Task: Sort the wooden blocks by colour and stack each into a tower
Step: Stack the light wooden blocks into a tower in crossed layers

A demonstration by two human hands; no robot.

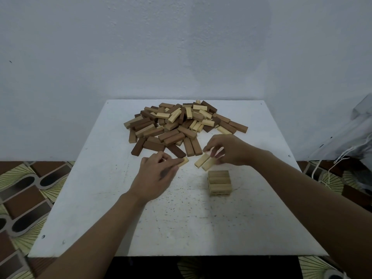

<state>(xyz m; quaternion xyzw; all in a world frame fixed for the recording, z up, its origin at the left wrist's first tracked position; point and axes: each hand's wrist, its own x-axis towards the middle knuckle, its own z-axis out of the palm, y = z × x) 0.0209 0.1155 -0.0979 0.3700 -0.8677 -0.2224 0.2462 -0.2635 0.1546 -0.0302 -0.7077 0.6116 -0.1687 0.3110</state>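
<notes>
Pale grey wall [181,47] rises behind the white, speckled tabletop [100,198]. Patterned floor [24,194] shows past its left and right edges, and a light bag [354,137] slumps beyond the right edge. Toward the far edge, about the middle, lies the pile [181,125] of wooden blocks, dark brown and pale ones jumbled together. My left hand [155,178] reaches just short of the pile's near side, fingers curled, pinching one pale block [184,162] by its end. That block points to the right, and I cannot tell whether it touches the tabletop. My right hand [229,150] is beside the pile's near right side, fingertips pinching the upper ends of a pair of pale blocks [205,162]. They are held side by side, touching, and slant down toward my left hand. Just nearer me than that pair, right of the tabletop's middle, stands the tower [219,183]: pale blocks only, a few layers high, with its top blocks lying side by side.
</notes>
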